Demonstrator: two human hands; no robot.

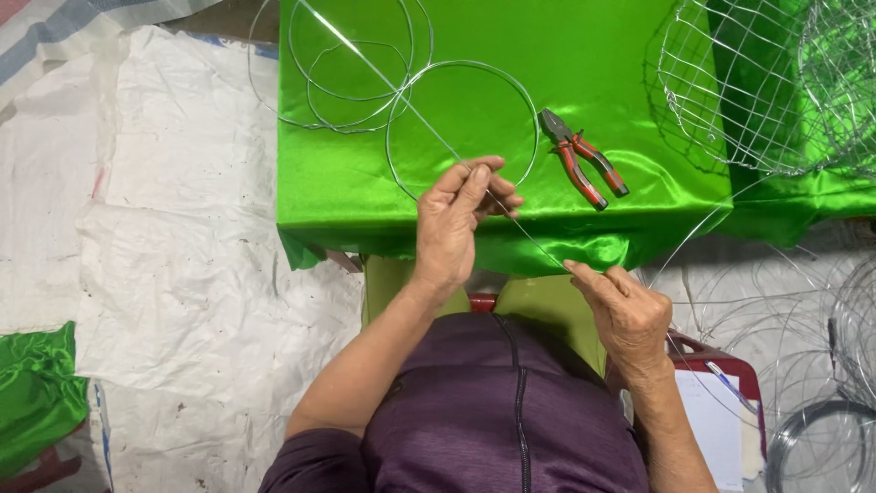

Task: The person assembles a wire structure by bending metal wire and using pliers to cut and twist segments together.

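Note:
A long thin steel wire (429, 123) runs diagonally from the far left of the green satin-covered table (602, 55) down toward me. My left hand (456, 219) pinches it at the table's near edge, where it crosses a wire ring (461, 128). My right hand (620, 306) pinches the same wire lower down, below the table edge, above my lap. The stretch of wire between the hands is taut. Pliers (582, 157) with red and black handles lie on the cloth, just right of the ring, untouched.
More wire rings (351, 68) overlap at the table's far left. A domed wire mesh frame (766, 82) stands at the far right. Loose wire coils (812, 365) lie on the floor to my right. White plastic sheeting (164, 228) covers the floor at left.

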